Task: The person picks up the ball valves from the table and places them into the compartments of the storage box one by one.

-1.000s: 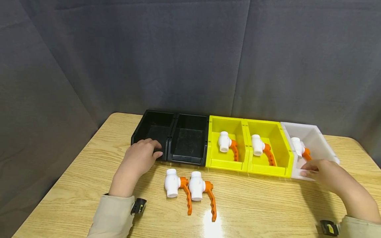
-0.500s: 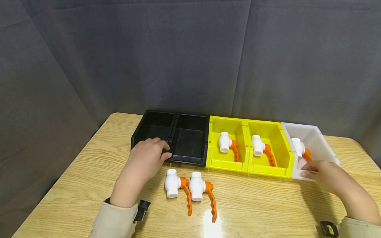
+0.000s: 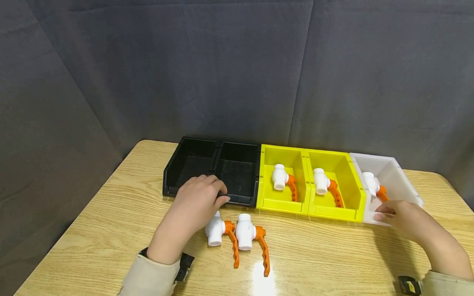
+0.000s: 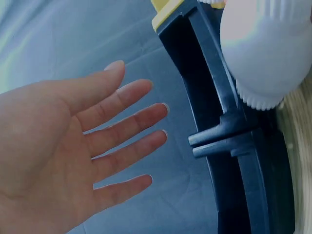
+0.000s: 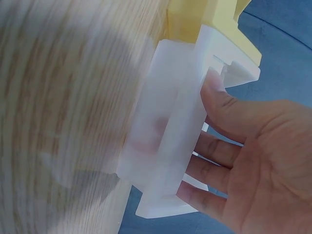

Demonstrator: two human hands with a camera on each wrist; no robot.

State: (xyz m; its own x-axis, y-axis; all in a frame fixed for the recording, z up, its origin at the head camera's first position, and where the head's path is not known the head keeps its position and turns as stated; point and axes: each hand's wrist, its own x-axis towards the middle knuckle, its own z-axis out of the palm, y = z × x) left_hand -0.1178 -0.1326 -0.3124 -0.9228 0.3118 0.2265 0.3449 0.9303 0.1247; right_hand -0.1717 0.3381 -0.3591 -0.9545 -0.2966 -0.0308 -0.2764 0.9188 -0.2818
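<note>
The left hand (image 3: 198, 199) is held over the front of the left black bin (image 3: 192, 166) and the right black bin (image 3: 237, 176). Its grip is spread, with the fingers apart and nearly straight. A bit of the left loose valve (image 3: 215, 234) is hidden by this hand. The right loose valve (image 3: 244, 234) is laid just beside it on the worktop (image 3: 314, 255), and both orange handles are pointed to the near side.

The right hand (image 3: 407, 216) is put at the front of the white bin (image 3: 407, 187). Its thumb is placed by the front rim and its other fingers are tucked behind the front wall. Their tips are hidden, so it cannot be told if this grip is pinching. The white bin's valve (image 3: 370, 181) is set inside, near that hand.

1 more valve (image 3: 279, 177) is laid in the left yellow bin (image 3: 283, 206), and 1 in the right yellow bin (image 3: 333, 212). All 5 bins are lined up side by side. A dark gray cloth (image 3: 237, 74) is hung behind.
</note>
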